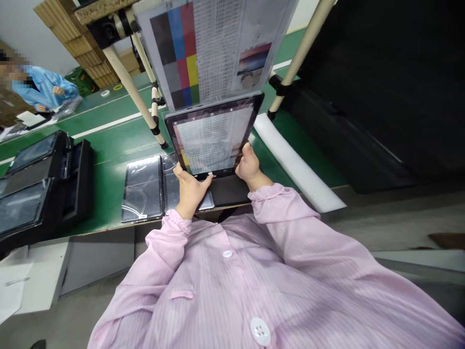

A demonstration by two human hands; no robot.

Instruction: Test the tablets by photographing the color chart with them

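A tablet [214, 138] is tilted up between my two hands, its lit screen showing a camera picture of a printed chart. My left hand [191, 189] grips its lower left corner, the thumb stretched over the bottom edge of the screen. Around the lower right edge my right hand [249, 167] is closed; its fingers behind the tablet are hidden. Right behind the tablet stands the chart [218, 53], with colour blocks and fine print. Below lie two more tablets, one in clear wrap [142, 189] and one partly covered [170, 179], beside a dark flat pad [230, 190].
A black foam tray [82, 179] with several tablets stands at the left. Beige pipe posts [132, 94] hold the chart frame. White foam sheet [298, 165] lies at the right, near a black curtain [385, 97]. Across the green table, a person in blue [47, 87] sits.
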